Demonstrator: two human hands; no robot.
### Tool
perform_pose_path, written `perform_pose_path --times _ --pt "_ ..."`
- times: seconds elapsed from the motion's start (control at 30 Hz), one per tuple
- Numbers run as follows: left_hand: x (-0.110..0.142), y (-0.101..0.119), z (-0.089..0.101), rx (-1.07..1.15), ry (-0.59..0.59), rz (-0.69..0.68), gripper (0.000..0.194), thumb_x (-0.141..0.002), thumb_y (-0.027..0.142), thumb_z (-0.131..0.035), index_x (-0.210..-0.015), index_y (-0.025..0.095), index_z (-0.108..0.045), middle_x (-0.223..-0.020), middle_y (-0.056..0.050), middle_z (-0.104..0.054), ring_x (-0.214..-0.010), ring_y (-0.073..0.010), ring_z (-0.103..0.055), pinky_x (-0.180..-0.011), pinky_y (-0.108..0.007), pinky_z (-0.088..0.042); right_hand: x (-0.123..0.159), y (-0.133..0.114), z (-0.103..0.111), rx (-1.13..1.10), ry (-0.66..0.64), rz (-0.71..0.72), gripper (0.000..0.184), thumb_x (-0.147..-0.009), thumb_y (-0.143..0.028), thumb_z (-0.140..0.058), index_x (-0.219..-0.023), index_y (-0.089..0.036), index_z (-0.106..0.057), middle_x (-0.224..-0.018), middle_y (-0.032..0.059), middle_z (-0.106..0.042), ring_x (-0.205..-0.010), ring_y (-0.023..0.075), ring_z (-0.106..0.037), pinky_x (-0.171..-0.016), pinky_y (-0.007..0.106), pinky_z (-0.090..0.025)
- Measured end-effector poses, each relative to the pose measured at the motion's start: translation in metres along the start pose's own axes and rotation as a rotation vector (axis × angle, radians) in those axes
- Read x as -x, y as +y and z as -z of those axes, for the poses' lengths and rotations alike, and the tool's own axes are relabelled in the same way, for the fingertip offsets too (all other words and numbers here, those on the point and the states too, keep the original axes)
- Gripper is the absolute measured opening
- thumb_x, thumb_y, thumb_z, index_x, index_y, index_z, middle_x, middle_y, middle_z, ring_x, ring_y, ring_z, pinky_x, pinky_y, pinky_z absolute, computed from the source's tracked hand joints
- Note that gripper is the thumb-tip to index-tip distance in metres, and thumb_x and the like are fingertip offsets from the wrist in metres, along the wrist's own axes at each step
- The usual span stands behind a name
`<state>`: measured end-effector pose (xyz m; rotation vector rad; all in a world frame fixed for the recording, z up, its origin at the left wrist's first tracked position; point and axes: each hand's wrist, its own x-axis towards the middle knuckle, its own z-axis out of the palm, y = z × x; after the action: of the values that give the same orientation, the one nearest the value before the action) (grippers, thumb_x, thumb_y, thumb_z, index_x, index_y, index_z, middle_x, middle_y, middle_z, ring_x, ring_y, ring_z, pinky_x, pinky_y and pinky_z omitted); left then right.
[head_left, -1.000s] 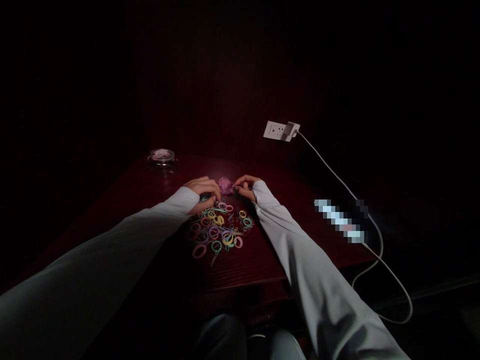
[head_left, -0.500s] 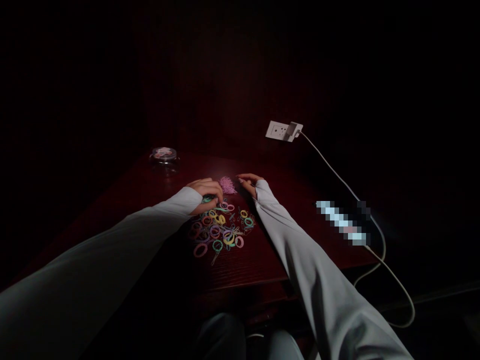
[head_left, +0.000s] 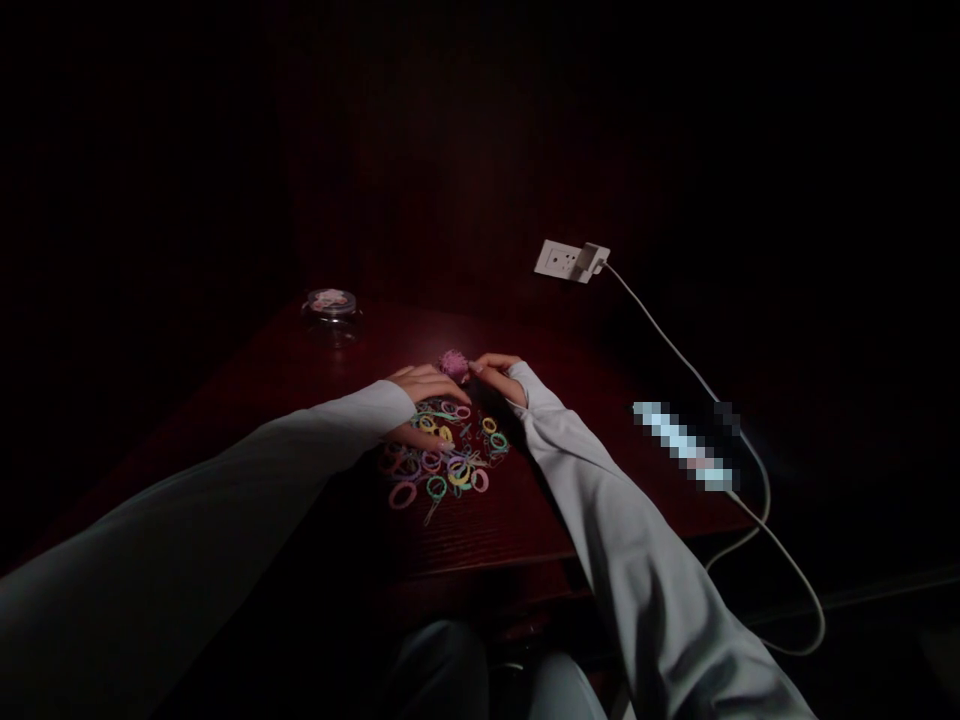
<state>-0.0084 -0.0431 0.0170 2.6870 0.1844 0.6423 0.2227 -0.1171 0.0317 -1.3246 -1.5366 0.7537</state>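
A heap of small coloured elastic rings (head_left: pixel 450 462) lies on the dark red wooden table (head_left: pixel 480 530). My left hand (head_left: pixel 420 395) rests over the far left of the heap, fingers curled down among the rings. My right hand (head_left: pixel 495 375) is just right of it, fingers pinched against a small pink-purple bundle (head_left: pixel 452 362) at the heap's far edge. The scene is dim, and I cannot make out what the left fingers hold, if anything. Pale long sleeves cover both arms.
A small glass jar (head_left: pixel 332 315) with pink contents stands at the table's far left. A white wall socket (head_left: pixel 571 261) with a plugged charger feeds a white cable (head_left: pixel 750 470) running down the right. A blurred object (head_left: pixel 686 445) lies on the table's right side.
My left hand has slid right and nearer over the rings. My right hand has closed back onto the pink bundle, which has shifted slightly.
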Motion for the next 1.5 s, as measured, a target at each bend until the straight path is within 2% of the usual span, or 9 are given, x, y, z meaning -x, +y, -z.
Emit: perform_pose_path --times 0.13,0.27,0.4,0.47,0.57,0.77,0.97,1.17,1.5 --pt "-0.003 -0.008 0.01 0.035 0.154 0.12 0.031 -0.1 0.05 -0.058 -0.111 0.028 -0.077 -0.121 -0.003 -0.079 -0.115 -0.0272 -0.066 -0.107 -0.043 -0.043 0.014 -0.016 -0.002 -0.016 -0.103 0.005 0.053 -0.083 -0.073 -0.079 -0.089 -0.022 -0.067 -0.064 -0.0064 -0.05 -0.059 0.0109 -0.039 -0.061 0.027 -0.032" --pt "-0.006 -0.015 0.018 0.058 0.346 0.254 0.039 -0.105 0.045 -0.045 -0.085 0.024 -0.07 -0.102 -0.004 -0.078 -0.102 -0.0246 -0.067 -0.105 -0.042 -0.045 0.023 -0.034 0.001 0.136 -0.202 0.105 0.043 -0.092 -0.063 -0.076 -0.104 -0.022 -0.07 -0.071 -0.0054 -0.051 -0.069 0.0135 -0.044 -0.07 0.029 -0.038" --pt "-0.007 -0.013 0.018 0.007 0.429 0.298 0.044 -0.107 0.041 -0.039 -0.081 0.024 -0.069 -0.099 -0.004 -0.079 -0.1 -0.0249 -0.066 -0.106 -0.043 -0.043 0.032 -0.05 -0.004 0.426 -0.407 0.263 0.051 -0.088 -0.058 -0.083 -0.127 -0.027 -0.073 -0.107 0.0039 -0.071 -0.106 0.0234 -0.055 -0.102 0.04 -0.041" --pt "-0.007 -0.013 0.017 -0.013 0.422 0.305 0.044 -0.107 0.041 -0.038 -0.082 0.024 -0.07 -0.099 -0.004 -0.079 -0.1 -0.0249 -0.066 -0.105 -0.043 -0.043 0.037 -0.055 -0.011 0.543 -0.472 0.295 0.056 -0.086 -0.06 -0.085 -0.132 -0.031 -0.074 -0.128 0.0052 -0.07 -0.118 0.0264 -0.052 -0.111 0.044 -0.036" --pt "-0.009 -0.016 0.013 -0.045 0.397 0.312 0.041 -0.105 0.042 -0.042 -0.084 0.024 -0.072 -0.099 -0.004 -0.079 -0.099 -0.0251 -0.066 -0.104 -0.043 -0.042 0.043 -0.056 -0.018 0.643 -0.516 0.307 0.057 -0.084 -0.065 -0.086 -0.132 -0.034 -0.076 -0.139 0.0046 -0.066 -0.122 0.0275 -0.051 -0.113 0.045 -0.035" --pt "-0.01 -0.027 0.007 -0.09 0.384 0.28 0.038 -0.103 0.043 -0.045 -0.083 0.023 -0.07 -0.093 -0.003 -0.077 -0.096 -0.0243 -0.065 -0.1 -0.042 -0.042 0.041 -0.046 -0.013 0.676 -0.459 0.294 0.047 -0.085 -0.068 -0.083 -0.117 -0.034 -0.083 -0.132 0.0059 -0.069 -0.117 0.0273 -0.054 -0.109 0.042 -0.04" --pt "-0.006 -0.03 0.012 -0.059 0.312 0.232 0.033 -0.104 0.041 -0.047 -0.089 0.024 -0.071 -0.099 -0.002 -0.078 -0.101 -0.0238 -0.067 -0.099 -0.04 -0.043 0.027 -0.034 -0.005 0.52 -0.398 0.294 0.034 -0.087 -0.058 -0.085 -0.095 -0.024 -0.083 -0.107 0.0075 -0.077 -0.105 0.0251 -0.057 -0.103 0.04 -0.043" --pt "-0.008 -0.025 0.013 -0.052 0.299 0.217 0.032 -0.103 0.041 -0.048 -0.087 0.023 -0.071 -0.097 -0.002 -0.077 -0.099 -0.0233 -0.067 -0.098 -0.04 -0.041 0.022 -0.028 0.003 0.422 -0.316 0.217 0.026 -0.093 -0.047 -0.082 -0.092 -0.021 -0.083 -0.093 0.0061 -0.077 -0.099 0.0224 -0.058 -0.098 0.037 -0.043" --pt "-0.007 -0.009 0.015 -0.101 0.253 0.176 0.032 -0.104 0.038 -0.048 -0.087 0.023 -0.071 -0.093 -0.002 -0.077 -0.096 -0.0214 -0.066 -0.098 -0.039 -0.04 0.03 -0.033 0.013 0.415 -0.246 0.147 0.024 -0.09 -0.044 -0.083 -0.102 -0.023 -0.079 -0.093 0.0014 -0.071 -0.092 0.0186 -0.056 -0.091 0.033 -0.043"
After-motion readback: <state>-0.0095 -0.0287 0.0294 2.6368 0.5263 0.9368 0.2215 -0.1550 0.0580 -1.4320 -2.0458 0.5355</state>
